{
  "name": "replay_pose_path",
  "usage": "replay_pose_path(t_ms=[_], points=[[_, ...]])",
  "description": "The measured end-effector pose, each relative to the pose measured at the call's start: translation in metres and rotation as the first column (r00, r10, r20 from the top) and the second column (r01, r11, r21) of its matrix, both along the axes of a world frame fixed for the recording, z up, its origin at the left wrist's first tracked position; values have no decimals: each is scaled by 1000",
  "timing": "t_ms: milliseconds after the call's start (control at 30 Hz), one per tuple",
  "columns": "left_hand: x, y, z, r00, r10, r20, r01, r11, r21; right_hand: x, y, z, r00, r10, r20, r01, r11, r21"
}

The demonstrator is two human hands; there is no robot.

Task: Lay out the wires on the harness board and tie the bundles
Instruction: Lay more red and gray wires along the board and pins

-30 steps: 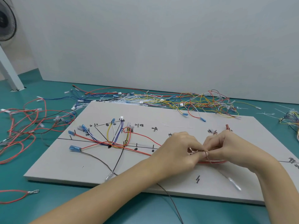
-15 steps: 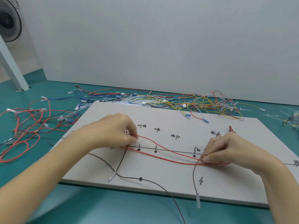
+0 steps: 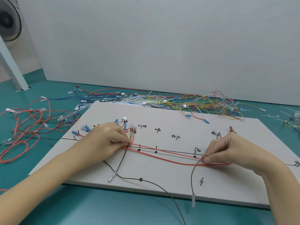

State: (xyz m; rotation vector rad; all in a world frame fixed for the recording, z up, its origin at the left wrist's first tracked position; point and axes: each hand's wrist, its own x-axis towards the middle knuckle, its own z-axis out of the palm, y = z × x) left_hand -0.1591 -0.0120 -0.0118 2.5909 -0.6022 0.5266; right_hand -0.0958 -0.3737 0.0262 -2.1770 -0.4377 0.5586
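Observation:
The white harness board (image 3: pixel 162 181) lies flat in front of me, with drawn lines, black pegs and handwritten labels. Two red wires (image 3: pixel 164 157) run across its middle. My left hand (image 3: pixel 103 142) pinches the wire bundle at the left junction, where red, yellow and blue wires fan upward. My right hand (image 3: pixel 227 150) pinches the red wires together with a dark grey wire (image 3: pixel 192 176) near the board's right side. That grey wire hangs toward the front edge and ends in a clear terminal (image 3: pixel 193 200).
A tangled pile of loose coloured wires (image 3: pixel 186 104) lies behind the board. More red and black wires (image 3: pixel 27 125) sprawl on the green table to the left. Another small wire bunch (image 3: pixel 293 119) sits at the far right. A fan (image 3: pixel 9 21) stands at top left.
My left hand left the right hand and moved to the left junction of the board, where it now pinches the bundle. The red wires are stretched out between both hands.

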Motion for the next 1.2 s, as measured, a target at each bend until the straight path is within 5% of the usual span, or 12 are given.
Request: replay_pose_path(t_ms=[333,567,733,933,1200], points=[[-8,-5,-3,997,67,-34,-72,985,-154,0,0,0,1000,-7,-17,6,1000,-13],[-5,-10,-2,961,168,-221,-234,918,-319,0,5,-2,998,-20,61,24,997,-69],[10,-9,11,847,151,-509,-351,879,-322,0,9,-5,994,-6,107,17,995,-102],[0,-48,22,978,70,-199,-124,954,-275,-1,9,-5,992,3,129,10,995,-96],[-10,-127,11,948,-156,-276,62,945,-320,-1,12,-6,983,20,184,-8,998,-67]])
